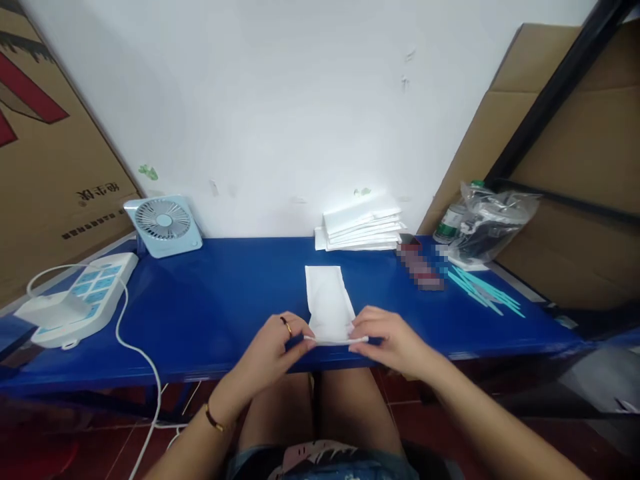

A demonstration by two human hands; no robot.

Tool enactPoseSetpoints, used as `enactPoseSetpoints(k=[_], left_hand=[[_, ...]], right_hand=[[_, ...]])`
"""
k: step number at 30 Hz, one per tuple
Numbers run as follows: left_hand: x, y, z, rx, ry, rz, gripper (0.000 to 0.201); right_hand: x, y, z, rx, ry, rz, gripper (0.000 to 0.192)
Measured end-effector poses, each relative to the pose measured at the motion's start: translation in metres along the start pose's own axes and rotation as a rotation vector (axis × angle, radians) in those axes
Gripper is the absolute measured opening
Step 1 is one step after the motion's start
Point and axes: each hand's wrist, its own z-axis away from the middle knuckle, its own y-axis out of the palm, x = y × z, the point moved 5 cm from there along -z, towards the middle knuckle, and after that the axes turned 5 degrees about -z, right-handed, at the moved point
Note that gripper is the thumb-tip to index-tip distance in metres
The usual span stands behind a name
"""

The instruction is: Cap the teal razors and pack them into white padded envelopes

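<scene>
Two bare hands meet at the near edge of a blue table (210, 307), each pinching one end of the near, turned-up edge of a white paper sleeve (327, 303) that lies flat and lengthwise in front of the person. The left hand (273, 350), ringed and braceleted, grips the left corner between thumb and fingers; the right hand (390, 337) does the same at the right corner, fingers pressed together on the paper. Judging by the raised lip, a fold or crease along that edge appears to be in progress, and finishing it would call for even pressure from both corners. A stack of similar white sleeves (361, 230) sits against the wall behind. To the right, a clear plastic bag (493, 223) holds dark items that cannot be made out, beside a bottle (449, 223) and loose teal sticks (483, 290). A small fan (163, 223) and a power strip (85, 297) stand at left.
</scene>
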Motion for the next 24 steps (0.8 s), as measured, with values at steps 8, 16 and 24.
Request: enactPoseSetpoints(k=[8, 16, 24], left_hand=[[0.006, 0.04, 0.017, -0.035, -0.192, -0.11, 0.021], [0.005, 0.046, 0.007, -0.103, -0.226, -0.318, 0.014], [-0.014, 0.057, 0.016, -0.047, 0.11, -0.357, 0.02]], right_hand=[[-0.036, 0.028, 0.032, -0.285, 0.317, 0.039, 0.02], [-0.034, 0.032, 0.036, -0.359, 0.349, 0.245, 0.02], [-0.033, 0.032, 0.036, -0.376, 0.356, 0.234, 0.01]])
